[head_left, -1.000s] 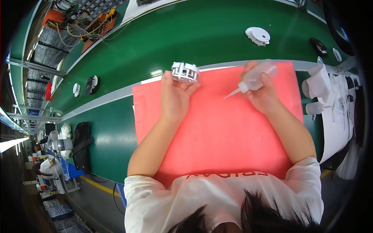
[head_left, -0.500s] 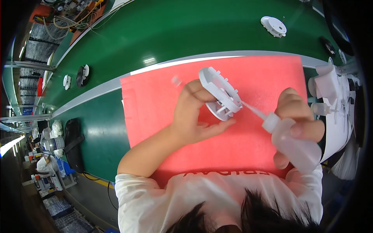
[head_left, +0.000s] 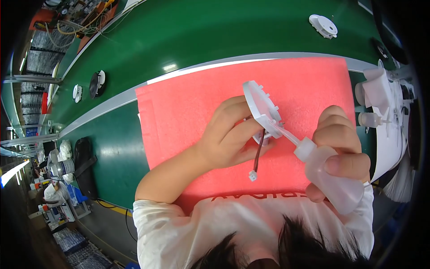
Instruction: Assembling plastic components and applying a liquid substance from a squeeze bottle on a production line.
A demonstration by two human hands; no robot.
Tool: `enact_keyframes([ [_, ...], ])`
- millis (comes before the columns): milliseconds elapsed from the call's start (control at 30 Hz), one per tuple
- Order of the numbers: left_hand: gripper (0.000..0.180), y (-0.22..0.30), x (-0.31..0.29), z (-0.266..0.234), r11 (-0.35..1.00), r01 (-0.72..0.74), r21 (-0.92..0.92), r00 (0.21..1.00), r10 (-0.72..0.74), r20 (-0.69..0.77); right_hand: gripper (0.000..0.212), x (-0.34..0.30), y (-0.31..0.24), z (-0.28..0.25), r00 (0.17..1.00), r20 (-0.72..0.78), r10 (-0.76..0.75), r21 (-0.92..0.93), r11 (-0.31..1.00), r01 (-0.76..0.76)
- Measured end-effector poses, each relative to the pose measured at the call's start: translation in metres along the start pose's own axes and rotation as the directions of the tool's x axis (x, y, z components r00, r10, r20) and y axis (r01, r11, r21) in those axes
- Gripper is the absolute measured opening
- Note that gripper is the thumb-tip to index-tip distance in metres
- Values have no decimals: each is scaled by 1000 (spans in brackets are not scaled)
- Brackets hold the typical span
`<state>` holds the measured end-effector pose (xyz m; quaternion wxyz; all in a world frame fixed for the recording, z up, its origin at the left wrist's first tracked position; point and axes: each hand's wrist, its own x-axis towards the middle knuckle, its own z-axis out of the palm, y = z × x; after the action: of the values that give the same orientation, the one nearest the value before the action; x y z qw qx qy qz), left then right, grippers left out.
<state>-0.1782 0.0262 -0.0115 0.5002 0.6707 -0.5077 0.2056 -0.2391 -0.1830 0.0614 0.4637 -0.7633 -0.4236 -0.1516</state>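
Note:
My left hand (head_left: 230, 132) is closed on a white plastic housing (head_left: 254, 102), a round part with small pegs along its rim, held tilted above the pink foam mat (head_left: 179, 107). From the housing hangs a short dark cable (head_left: 258, 154) ending in a small white connector (head_left: 252, 175). My right hand (head_left: 341, 139) is wrapped round a translucent squeeze bottle (head_left: 333, 179) with a white collar. The bottle's thin nozzle (head_left: 286, 133) points up to the left, its tip at the lower edge of the housing. Whether liquid comes out cannot be seen.
Across the green conveyor belt (head_left: 215, 31) lie a white round part (head_left: 323, 27) and, far left, a black-and-white part (head_left: 96, 84) beside a smaller white part (head_left: 77, 93). Another bottle (head_left: 370, 119) stands at right. A black pouch (head_left: 84, 166) lies on the left.
My left hand has turned the housing and shifted it slightly right, bringing the dangling cable into view. My right hand has moved the bottle left, so its nozzle meets the housing lower down.

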Motion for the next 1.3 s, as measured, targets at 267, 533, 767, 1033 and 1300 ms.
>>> enact_keyframes([
  [267, 58, -1, -9, -6, 999, 8, 41, 996, -11, 87, 47, 3, -1, 11, 1000, -9, 21, -25, 999, -21],
  [533, 60, 6, -6, -10, 999, 13, 52, 1000, -13, 1, 51, 3, -2, 18, 998, -39, -43, -87, 995, 40],
  [767, 57, 6, -5, -20, 991, 68, -117, 998, -66, 23, 60, 2, 0, 23, 993, -11, -119, -175, 978, 115],
  [1033, 56, 9, -8, -26, 982, 158, -105, 987, -158, 10, 63, 3, 0, 24, 992, 17, -125, -197, 972, 126],
  [1300, 53, 10, -24, -35, 968, 212, -133, 971, -224, -82, 65, 5, -10, 37, 994, -8, -105, -206, 973, 101],
])
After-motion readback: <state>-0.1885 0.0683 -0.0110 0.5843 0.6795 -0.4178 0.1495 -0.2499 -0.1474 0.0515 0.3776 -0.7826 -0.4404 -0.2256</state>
